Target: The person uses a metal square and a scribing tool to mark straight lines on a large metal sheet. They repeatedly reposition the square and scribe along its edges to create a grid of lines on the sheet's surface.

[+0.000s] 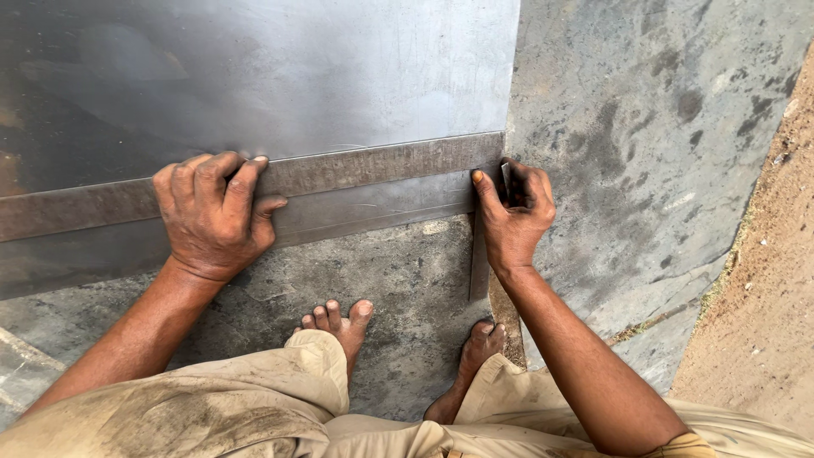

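A large grey metal sheet (254,76) lies flat on the concrete floor. A steel L-shaped square (373,165) rests on it, its long arm running left to right near the sheet's near edge, its short arm hanging down past the corner. My left hand (212,216) presses down on the long arm with fingers curled over its far edge. My right hand (513,212) is at the sheet's right edge by the square's corner, fingers closed on a small thin metal tool (506,180).
My bare feet (343,326) stand on the concrete (661,127) just below the sheet, knees in tan trousers. Bare sandy ground (763,297) borders the concrete on the right.
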